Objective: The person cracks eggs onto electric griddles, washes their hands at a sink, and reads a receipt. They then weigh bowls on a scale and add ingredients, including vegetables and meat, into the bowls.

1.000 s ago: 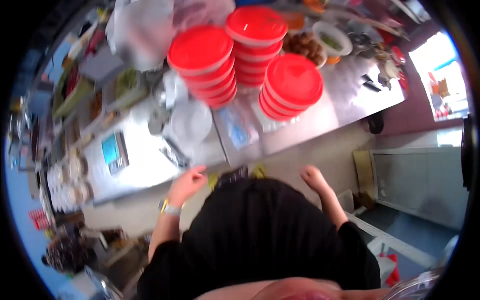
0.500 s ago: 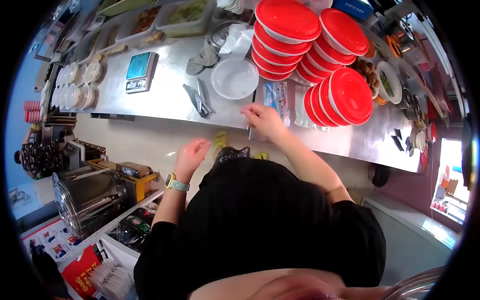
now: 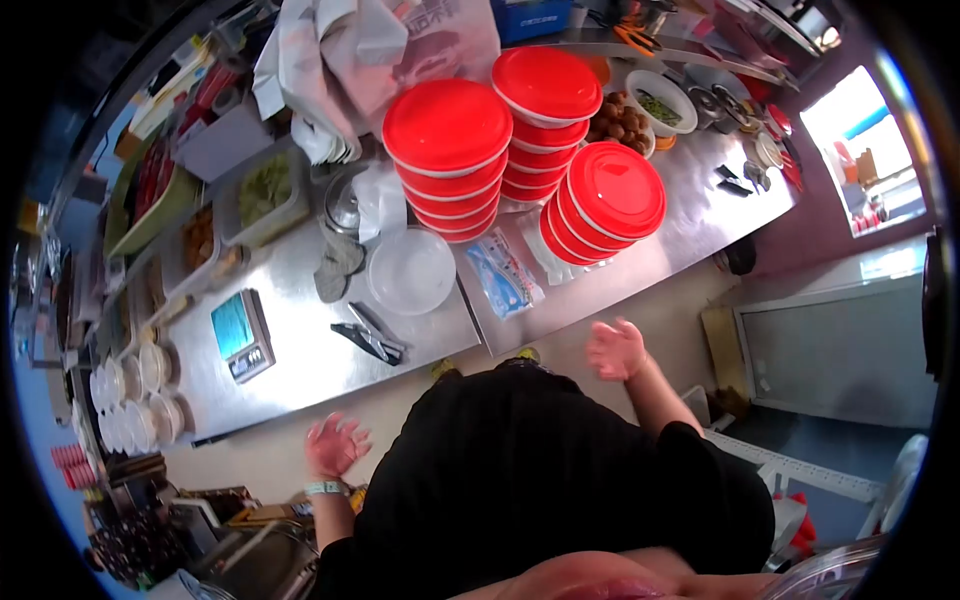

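Note:
My left hand point(image 3: 336, 445) is held in the air in front of the steel counter point(image 3: 300, 385), fingers spread and nothing in it. My right hand point(image 3: 615, 350), also empty with its fingers apart, hangs off the counter's front edge. Nearest to it is a stack of tubs with red lids point(image 3: 615, 190), tilted over. A clear plastic bowl point(image 3: 411, 272) sits on the counter, with a black and metal tool point(image 3: 370, 335) before it. To its right lies a blue and white packet point(image 3: 503, 275). Further left is a digital scale point(image 3: 241, 333).
Two taller stacks of red-lidded tubs point(image 3: 447, 125) point(image 3: 546, 85) stand behind. Several small lidded cups point(image 3: 140, 420) line the left end. A grey glove point(image 3: 338, 265) lies beside the bowl. Another person point(image 3: 135, 545) is at lower left. A grey door point(image 3: 840, 345) is on the right.
The view has turned to the right. Both hands have moved apart; my right hand has drawn back from over the counter edge, and the fingers of both have spread.

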Demonstrator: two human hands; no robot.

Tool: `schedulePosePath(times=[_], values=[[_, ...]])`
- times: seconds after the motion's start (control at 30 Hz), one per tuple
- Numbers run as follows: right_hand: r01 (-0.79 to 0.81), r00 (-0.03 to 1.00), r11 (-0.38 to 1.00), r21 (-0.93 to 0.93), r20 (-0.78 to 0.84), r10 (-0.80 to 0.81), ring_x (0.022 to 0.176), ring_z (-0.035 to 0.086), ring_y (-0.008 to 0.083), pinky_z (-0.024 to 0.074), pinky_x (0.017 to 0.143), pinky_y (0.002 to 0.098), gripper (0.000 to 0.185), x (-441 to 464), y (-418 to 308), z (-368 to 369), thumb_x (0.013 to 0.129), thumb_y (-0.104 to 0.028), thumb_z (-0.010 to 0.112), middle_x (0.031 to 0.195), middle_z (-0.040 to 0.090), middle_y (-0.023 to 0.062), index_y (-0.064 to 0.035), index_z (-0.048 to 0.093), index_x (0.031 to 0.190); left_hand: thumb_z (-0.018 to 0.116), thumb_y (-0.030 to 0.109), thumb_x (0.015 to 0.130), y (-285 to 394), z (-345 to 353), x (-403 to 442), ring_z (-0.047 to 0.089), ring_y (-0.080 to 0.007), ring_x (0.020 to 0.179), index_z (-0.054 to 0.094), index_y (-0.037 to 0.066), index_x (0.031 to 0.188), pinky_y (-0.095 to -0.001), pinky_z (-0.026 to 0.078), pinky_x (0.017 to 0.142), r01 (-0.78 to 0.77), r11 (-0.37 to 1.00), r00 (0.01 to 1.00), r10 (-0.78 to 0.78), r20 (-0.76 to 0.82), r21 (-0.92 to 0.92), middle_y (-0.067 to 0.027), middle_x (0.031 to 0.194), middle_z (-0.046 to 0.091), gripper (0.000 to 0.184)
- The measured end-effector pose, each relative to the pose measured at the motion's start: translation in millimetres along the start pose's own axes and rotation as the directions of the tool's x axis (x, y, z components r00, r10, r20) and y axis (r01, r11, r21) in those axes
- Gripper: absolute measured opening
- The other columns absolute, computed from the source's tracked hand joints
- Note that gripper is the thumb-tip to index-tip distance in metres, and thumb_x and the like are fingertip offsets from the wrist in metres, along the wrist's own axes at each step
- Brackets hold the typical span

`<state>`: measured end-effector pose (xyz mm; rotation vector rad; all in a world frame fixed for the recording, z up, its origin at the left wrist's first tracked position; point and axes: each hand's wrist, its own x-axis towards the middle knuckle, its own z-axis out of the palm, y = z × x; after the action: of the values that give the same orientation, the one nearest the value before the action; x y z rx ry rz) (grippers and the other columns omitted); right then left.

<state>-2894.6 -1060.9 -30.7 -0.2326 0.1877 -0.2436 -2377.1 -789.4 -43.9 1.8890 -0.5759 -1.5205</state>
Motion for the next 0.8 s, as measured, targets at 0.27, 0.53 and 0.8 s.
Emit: schedulePosePath(times=[0.27,0.53,0.8], values=[[0.308,0.466,0.936,0.170,-0.885,0.007,0.106,0.059,0.0250,0.0461,0.089,0.0341,0.050,-13,208,-200,0.090,-0.043,0.054,0.118,0.062,0.0108,-0.0099,0.056,0.128,0.051,0.035,0.096,-170,5,111,0.057,-0.0200,0.106,0.059,0.007,0.123,-0.0378,0.046,0.093,0.135,0.942,0.930,-0.228,-0.288,-0.308,-0.0098,0.113,0.062,0.040],[-0.496,0.512,0.681,-0.538,-0.815,-0.271,0.111,0.058,0.0222,0.0438,0.098,0.0336,0.038,13,161,-148,0.092,-0.018,0.056,0.116,0.064,0.0105,0.0005,0.056,0.125,0.049,0.038,0.096,-168,41,175,0.056,-0.0240,0.105,0.058,0.005,0.122,-0.0390,0.044,0.096,0.346,0.819,0.916,-0.400,-0.024,-0.457,-0.0107,0.112,0.062,0.043],[0.447,0.449,0.893,-0.051,-0.851,-0.272,0.101,0.063,0.0257,0.0477,0.094,0.0420,0.046,-57,66,-130,0.095,-0.026,0.052,0.121,0.062,0.0170,-0.0112,0.045,0.138,0.048,0.041,0.097,-181,41,152,0.054,-0.0279,0.105,0.057,0.002,0.122,-0.0401,0.042,0.099,0.168,0.596,0.870,-0.464,-0.167,-0.785,-0.0116,0.111,0.061,0.047]])
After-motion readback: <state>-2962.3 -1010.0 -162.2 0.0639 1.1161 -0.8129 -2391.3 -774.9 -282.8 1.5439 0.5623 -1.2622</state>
